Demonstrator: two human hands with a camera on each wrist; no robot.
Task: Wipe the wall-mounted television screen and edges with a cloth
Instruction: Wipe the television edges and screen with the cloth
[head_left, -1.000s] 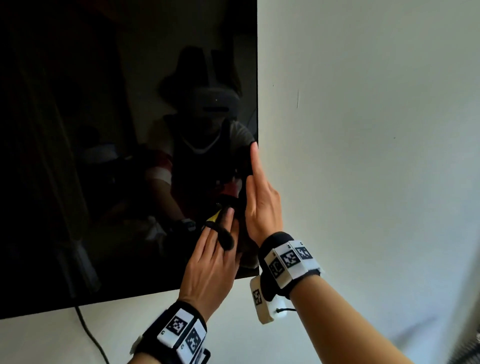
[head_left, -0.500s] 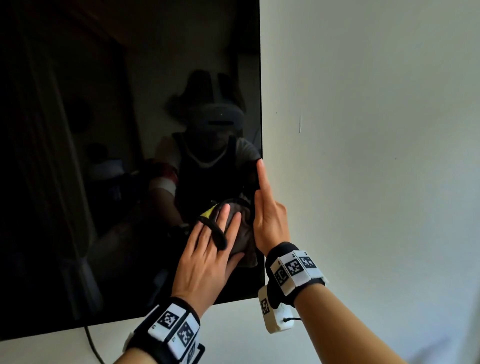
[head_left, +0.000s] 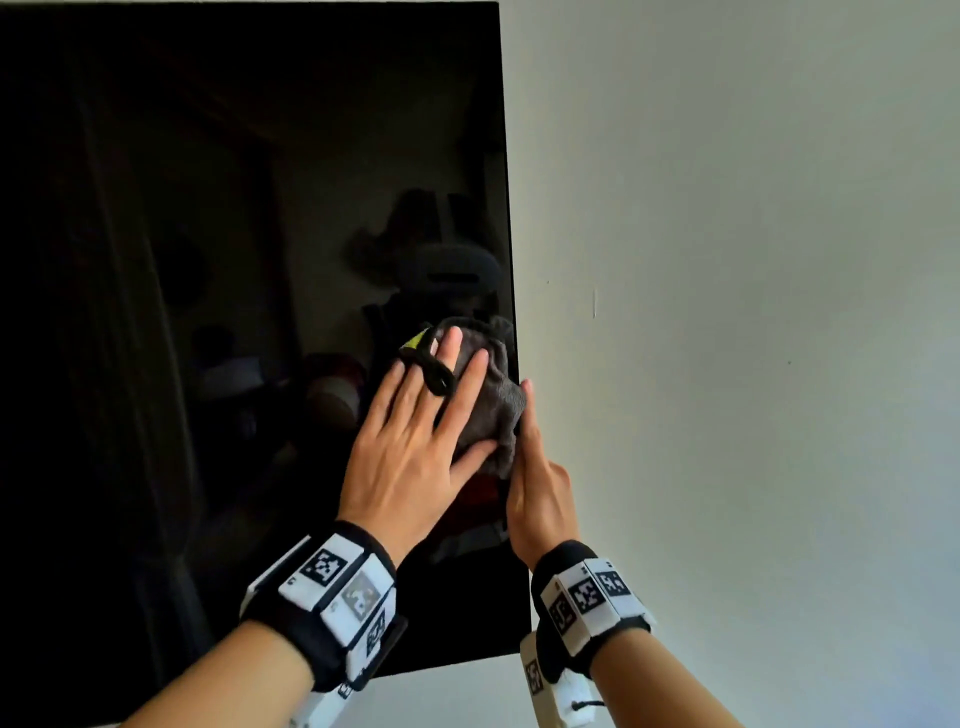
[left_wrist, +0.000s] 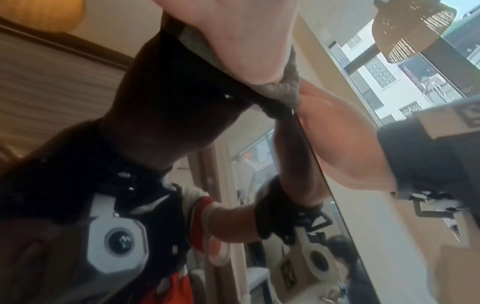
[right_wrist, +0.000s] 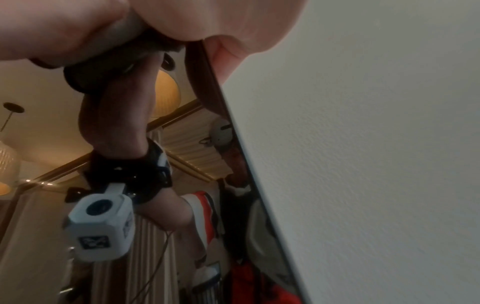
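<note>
The black wall-mounted television fills the left of the head view. My left hand lies flat with straight, spread fingers, pressing a dark grey cloth onto the screen beside its right edge. The cloth's black loop, with a yellow tag, sits round my middle finger. My right hand grips that edge just below the cloth, index finger pointing up along it. In the right wrist view the thumb is in front of the edge and a finger behind it. The cloth touches my right hand.
A plain white wall runs to the right of the television and below its bottom edge. A small vertical mark shows on the wall. The screen reflects the room and me.
My left hand has slid the cloth up and to the right across the screen, as far as the right edge. My right hand has stayed on that edge.
</note>
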